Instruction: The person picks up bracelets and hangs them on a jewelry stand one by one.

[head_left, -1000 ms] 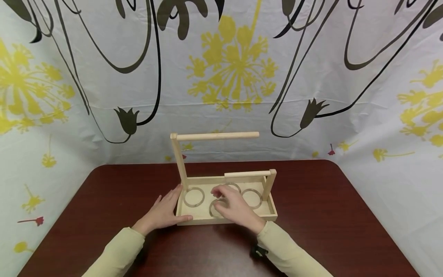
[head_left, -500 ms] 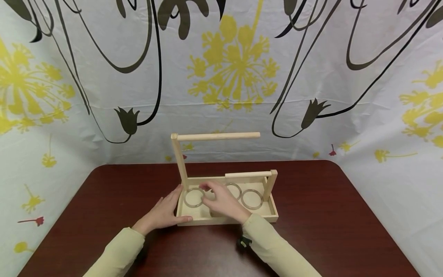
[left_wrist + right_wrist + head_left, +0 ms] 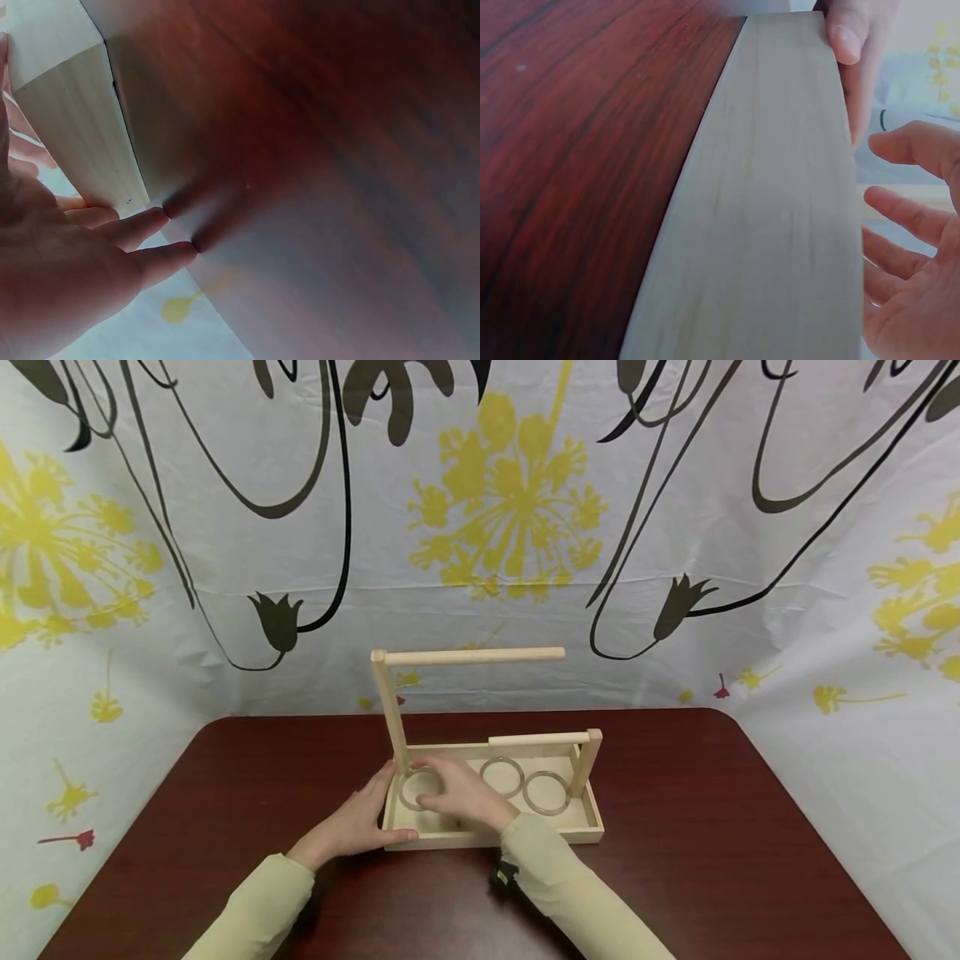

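Observation:
A shallow pale wooden tray (image 3: 588, 818) carries a tall post with a long dowel (image 3: 472, 656) on its left and a short post with a lower dowel (image 3: 540, 738) on its right. My left hand (image 3: 356, 818) rests straight-fingered along the tray's left end, thumb on the front wall. Over the left ring (image 3: 406, 797) reaches my right hand (image 3: 457, 789), fingertips right at the rim. Thumb and fingers stand apart in the right wrist view. The back ring (image 3: 483, 779) and right ring (image 3: 547, 812) lie flat in the tray. My right hand hides the tray's front middle.
The tray stands on a dark red-brown table (image 3: 712, 843), back from its near edge. A patterned white curtain (image 3: 525, 618) hangs behind and on both sides. Both dowels have free ends, and the long one overhangs the tray.
My right hand has moved left from the front middle ring to the left ring, its wrist and sleeve following. My left hand has stayed at the tray's end.

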Demonstrator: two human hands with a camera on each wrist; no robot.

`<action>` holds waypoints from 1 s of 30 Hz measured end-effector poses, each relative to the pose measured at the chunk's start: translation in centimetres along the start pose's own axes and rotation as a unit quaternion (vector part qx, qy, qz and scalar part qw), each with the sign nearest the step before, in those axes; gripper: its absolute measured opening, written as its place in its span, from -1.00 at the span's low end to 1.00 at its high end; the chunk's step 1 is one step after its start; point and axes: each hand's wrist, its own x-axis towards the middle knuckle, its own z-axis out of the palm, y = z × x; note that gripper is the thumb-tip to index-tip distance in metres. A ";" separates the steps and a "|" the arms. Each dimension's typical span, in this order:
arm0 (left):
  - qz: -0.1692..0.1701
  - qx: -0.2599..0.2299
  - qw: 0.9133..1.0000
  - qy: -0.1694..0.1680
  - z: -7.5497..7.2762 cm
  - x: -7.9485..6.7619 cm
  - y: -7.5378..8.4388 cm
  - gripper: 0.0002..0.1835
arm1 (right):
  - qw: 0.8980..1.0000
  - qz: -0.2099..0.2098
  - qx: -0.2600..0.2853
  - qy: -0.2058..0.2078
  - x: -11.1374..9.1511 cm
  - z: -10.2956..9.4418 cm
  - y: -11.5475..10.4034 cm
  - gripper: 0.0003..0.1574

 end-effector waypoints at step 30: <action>0.004 0.004 1.000 0.002 0.1 0.1 0.0 0.20 | 0.995 0.056 -0.021 -0.078 2.1 1.7 1.7 -0.16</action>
